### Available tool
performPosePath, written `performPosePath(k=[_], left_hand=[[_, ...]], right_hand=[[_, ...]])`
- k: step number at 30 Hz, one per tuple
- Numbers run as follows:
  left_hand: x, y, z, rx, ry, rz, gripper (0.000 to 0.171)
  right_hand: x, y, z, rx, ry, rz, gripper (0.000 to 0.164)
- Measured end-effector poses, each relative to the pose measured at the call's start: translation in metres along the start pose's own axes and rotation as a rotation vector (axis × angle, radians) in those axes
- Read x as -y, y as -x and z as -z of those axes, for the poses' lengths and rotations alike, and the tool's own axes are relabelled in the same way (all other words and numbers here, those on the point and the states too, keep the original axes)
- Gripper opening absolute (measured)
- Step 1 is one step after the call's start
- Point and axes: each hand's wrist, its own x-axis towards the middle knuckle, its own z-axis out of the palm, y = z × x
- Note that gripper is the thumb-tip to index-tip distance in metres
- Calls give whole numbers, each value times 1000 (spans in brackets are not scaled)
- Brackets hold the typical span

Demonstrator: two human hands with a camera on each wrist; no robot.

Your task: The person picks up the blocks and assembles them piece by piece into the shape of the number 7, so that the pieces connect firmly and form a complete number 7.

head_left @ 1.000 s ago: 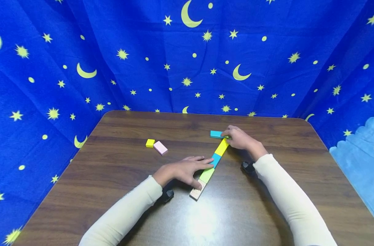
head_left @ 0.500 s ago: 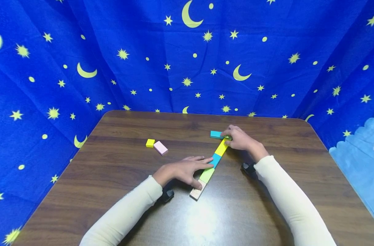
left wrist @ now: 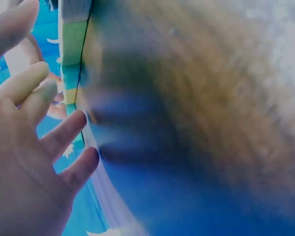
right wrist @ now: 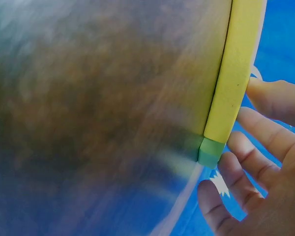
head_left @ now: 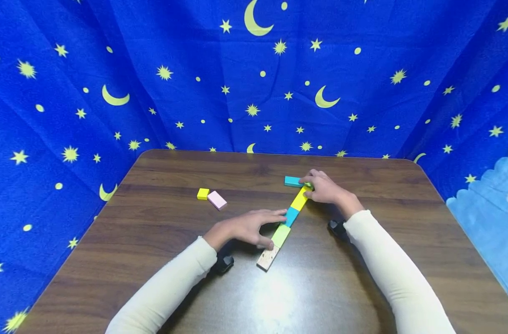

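A slanting row of blocks lies end to end on the table: a bare wooden block (head_left: 267, 259), a light green block (head_left: 281, 235), a blue block (head_left: 291, 217) and a yellow block (head_left: 299, 200). At its far end a mostly hidden green block (head_left: 308, 184) meets a teal block (head_left: 292, 181), making a corner. My left hand (head_left: 247, 227) spreads along the row's left side, fingertips by the blue block, thumb near the wooden one. My right hand (head_left: 325, 188) rests at the corner, thumb on the yellow block, fingers reaching to the green and teal ones.
Left of the row, a small yellow block (head_left: 202, 194) and a pink block (head_left: 217, 200) lie side by side on the brown wooden table (head_left: 162, 222). A blue curtain (head_left: 203, 102) with moons and stars hangs behind and at the sides.
My left hand has eased slightly back from the row, its thumb sliding off most of the wooden block. My right hand stays at the corner, and the blocks look unmoved.
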Motion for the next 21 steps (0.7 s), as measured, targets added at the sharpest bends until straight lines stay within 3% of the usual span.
performPosePath(k=[7, 21], left_hand=[[-3, -1, -4, -14, -119, 3, 67], [-5, 3, -4, -32, -116, -8, 65]], right_hand=[[0, -1, -2, -9, -8, -6, 42], [-1, 2, -1, 1, -22, -16, 42]])
